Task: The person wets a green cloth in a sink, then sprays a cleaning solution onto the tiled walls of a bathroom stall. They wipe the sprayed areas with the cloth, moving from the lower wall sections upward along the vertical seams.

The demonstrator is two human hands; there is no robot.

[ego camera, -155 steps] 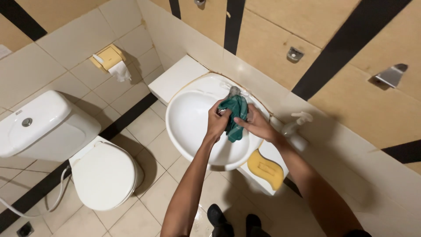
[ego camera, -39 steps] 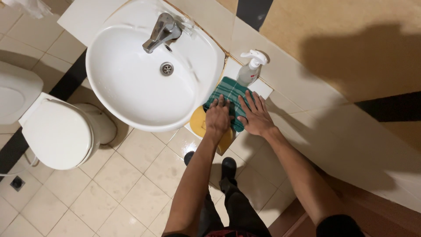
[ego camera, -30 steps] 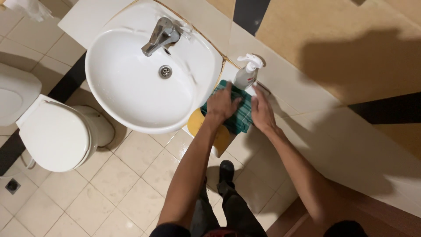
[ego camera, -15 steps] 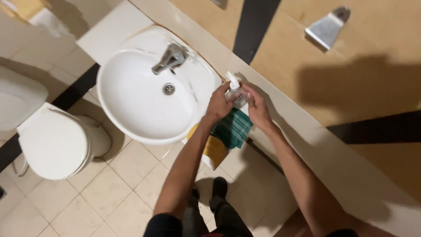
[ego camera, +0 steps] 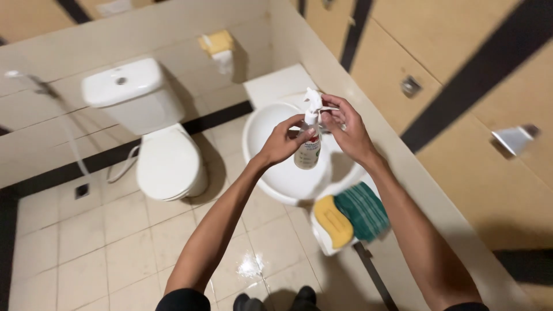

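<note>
**Pump bottle held up over the basin in both hands**

Pump bottle (ego camera: 309,147), small and clear with a white pump head and a pale label banded in green and red, is sitting upright in the air above the white sink (ego camera: 271,173), clear of the rim. Nearest the camera, dark shoes are showing at the bottom edge on the beige floor tiles (ego camera: 115,230), where a wet patch is shining. A little farther out, on the narrow white worktop (ego camera: 324,242) beside the sink, a yellow sponge (ego camera: 333,221) is lying just beside a folded green striped cloth (ego camera: 363,210), the two touching along one edge. Above them the left hand (ego camera: 282,141) is wrapping closed around the bottle's body, fingers over the label, while the right hand (ego camera: 345,129) is curling at the pump head, fingertips pinching near the nozzle. Beyond the sink, a white toilet (ego camera: 158,147) with its lid down is standing against the wall, a hose hanging to its left. Farther still, a yellow dispenser (ego camera: 218,43) with white paper trailing from it is fixed to the wall. On the right wall a small metal plate (ego camera: 410,86) and a grey angled holder (ego camera: 514,138) are mounted among tan panels with black bands.

Half a second ago both hands were at the bottle low beside the sink with the cloth hanging beneath them; now the cloth is resting on the worktop and the bottle has come up over the basin.
</note>
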